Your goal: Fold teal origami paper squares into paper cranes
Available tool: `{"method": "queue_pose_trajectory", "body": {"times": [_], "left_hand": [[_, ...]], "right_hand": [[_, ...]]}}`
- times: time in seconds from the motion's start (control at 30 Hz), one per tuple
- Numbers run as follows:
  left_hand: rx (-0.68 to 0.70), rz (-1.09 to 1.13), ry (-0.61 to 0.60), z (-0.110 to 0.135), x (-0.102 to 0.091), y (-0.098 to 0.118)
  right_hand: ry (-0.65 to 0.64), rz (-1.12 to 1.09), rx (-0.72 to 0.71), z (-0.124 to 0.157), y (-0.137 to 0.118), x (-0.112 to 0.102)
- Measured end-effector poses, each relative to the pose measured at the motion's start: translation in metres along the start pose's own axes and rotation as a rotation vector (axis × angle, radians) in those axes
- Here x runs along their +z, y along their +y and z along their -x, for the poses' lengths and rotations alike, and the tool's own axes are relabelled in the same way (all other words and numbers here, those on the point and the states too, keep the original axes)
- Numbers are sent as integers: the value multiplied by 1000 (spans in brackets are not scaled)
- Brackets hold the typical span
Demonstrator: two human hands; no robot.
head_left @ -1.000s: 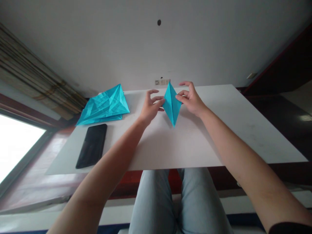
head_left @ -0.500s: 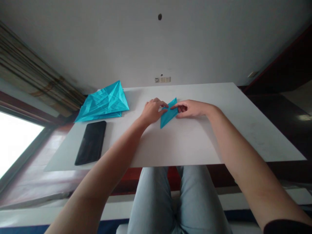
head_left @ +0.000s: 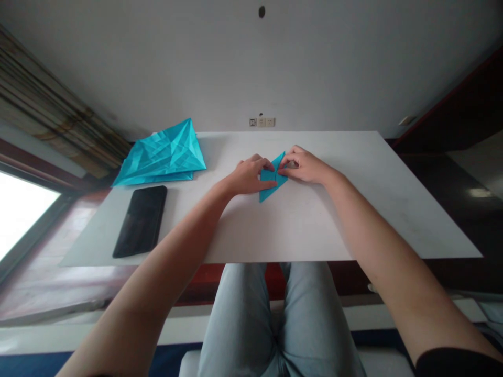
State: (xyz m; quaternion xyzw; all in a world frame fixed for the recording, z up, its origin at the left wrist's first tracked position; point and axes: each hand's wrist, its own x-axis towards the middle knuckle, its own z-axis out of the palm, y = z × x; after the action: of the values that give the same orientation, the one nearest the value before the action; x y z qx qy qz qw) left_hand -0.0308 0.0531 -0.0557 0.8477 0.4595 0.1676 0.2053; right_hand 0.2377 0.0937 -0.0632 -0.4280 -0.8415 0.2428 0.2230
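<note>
Wall: pale grey, with three socket plates (head_left: 262, 122) just above the counter's far edge and a dark round hole higher up.
Counter: white (head_left: 377, 209), its far edge near the wall, its near edge above the person's jeans (head_left: 236, 319); both forearms cross that near edge.
Folded turquoise paper: a small pointed piece (head_left: 268, 177) lying slantwise around the middle of the counter, between the two hands, one tip toward the far edge, the other toward the near edge.
Left hand: thumb and fingertips on the paper (head_left: 250, 175); whether it grips or only presses, I cannot tell.
Right hand: thumb and forefinger pinching the paper's upper right side (head_left: 305, 166).
Open room: widest from the right hand to the right edge; a white strip also runs between the paper and the near edge.
Left side, far: creased turquoise sheets (head_left: 165, 149), overlapping, reaching the left edge.
Left side, near: black phone (head_left: 140, 221), flat, tilted, near the front edge, the left forearm just beside it.
Beyond the left edge: striped curtain (head_left: 47, 99) and bright window (head_left: 23, 209).
</note>
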Motion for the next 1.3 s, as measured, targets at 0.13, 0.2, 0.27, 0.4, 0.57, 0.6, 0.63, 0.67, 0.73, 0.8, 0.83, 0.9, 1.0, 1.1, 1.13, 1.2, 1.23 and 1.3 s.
{"method": "queue_pose_trajectory", "body": {"times": [0.13, 0.2, 0.27, 0.4, 0.57, 0.6, 0.63, 0.67, 0.73, 0.8, 0.83, 0.9, 1.0, 1.1, 1.13, 1.2, 1.23, 1.3], "left_hand": [[-12, -15, -7, 0, 2, 1], [-12, -21, 3, 0, 3, 3], [-14, -33, 11, 0, 4, 4], [-28, -42, 9, 1, 1, 5], [-49, -97, 12, 3, -3, 4], [-43, -96, 16, 3, -3, 4], [-29, -87, 24, 3, -3, 4], [-10, -70, 35, 3, -3, 4], [32, -27, 63, 1, -2, 3], [56, 7, 88, -1, -1, 2], [60, 19, 100, -2, -1, 1], [63, 34, 115, -3, 0, -1], [65, 56, 125, -3, 0, -4], [65, 82, 137, -4, 0, -5], [64, 89, 140, -4, 0, -4], [66, 105, 146, -5, 0, -4], [71, 114, 148, -5, 0, -3], [85, 122, 147, -5, 0, -1]], "right_hand": [[39, 141, -107, -1, -4, 9], [14, 189, -97, -1, -8, 9], [-12, 234, -46, -1, -11, 8], [-20, 325, 44, 2, -13, 2], [-33, 284, 118, 5, -13, -8], [-44, 242, 127, 5, -14, -8], [-56, 183, 132, 6, -16, -8], [-68, 114, 134, 6, -17, -7], [-82, -22, 131, 7, -21, -4], [-81, -96, 121, 6, -22, -1], [-76, -102, 112, 5, -22, 0], [-59, -77, 86, 3, -18, 2], [-27, -17, 29, -1, -9, 2], [-11, -7, -18, -3, -3, 2], [-7, -11, -29, -4, -2, 1], [0, -14, -45, -4, -2, 0], [4, -12, -50, -4, -2, 0], [16, -11, -57, -3, -3, -2]]}}
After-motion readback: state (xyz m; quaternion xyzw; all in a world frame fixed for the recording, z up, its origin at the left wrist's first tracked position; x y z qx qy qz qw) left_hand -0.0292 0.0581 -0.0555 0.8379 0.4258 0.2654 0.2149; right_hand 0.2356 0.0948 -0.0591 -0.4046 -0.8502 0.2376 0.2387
